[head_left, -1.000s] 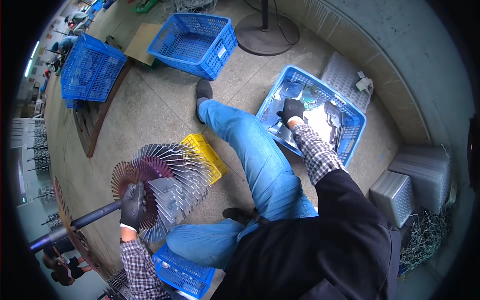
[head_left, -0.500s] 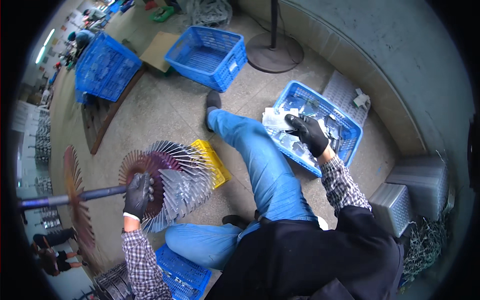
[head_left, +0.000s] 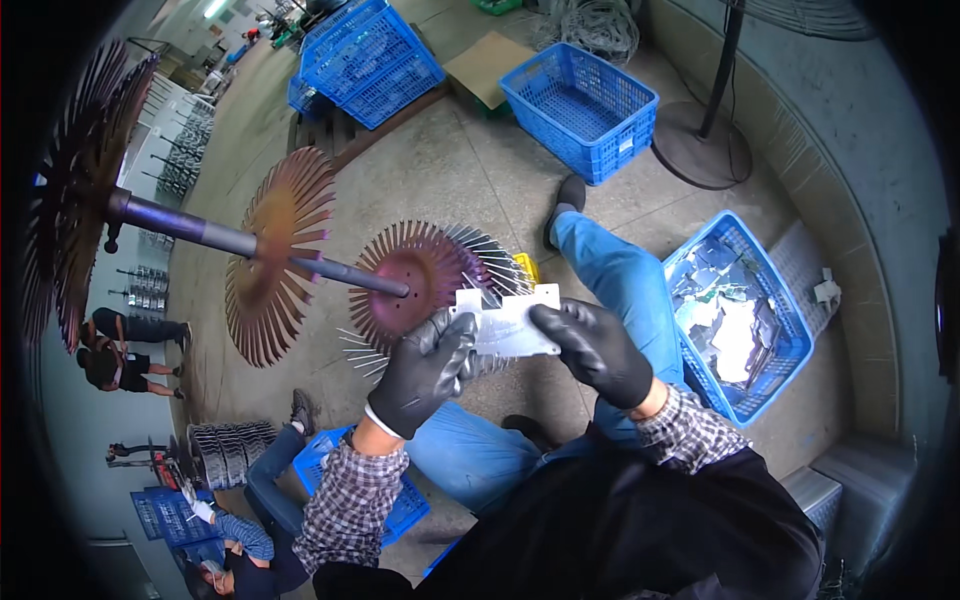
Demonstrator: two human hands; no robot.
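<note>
Between my two black-gloved hands is a flat, silvery metal plate (head_left: 512,328) with a notch in its upper edge. My left hand (head_left: 422,372) pinches its left end, and my right hand (head_left: 597,350) grips its right end with the thumb on top. Just behind the plate stands a rack with slotted, purplish discs (head_left: 405,275) on a metal shaft (head_left: 215,235); several silvery plates sit in the nearest disc, partly hidden by my left hand. Another rusty disc (head_left: 270,255) is farther along the shaft. To the right, a blue crate (head_left: 795,365) holds a heap of similar shiny plates.
An open blue basket (head_left: 600,150) and a round fan base (head_left: 700,150) are beyond my foot. Stacked blue crates (head_left: 370,70) stand at the far left. A yellow crate (head_left: 527,268) shows behind the discs. A co-worker (head_left: 250,545) is at the lower left.
My left hand has left the disc and now holds the plate too. My right hand has brought the plate from above the blue crate to the middle. The view has turned left.
</note>
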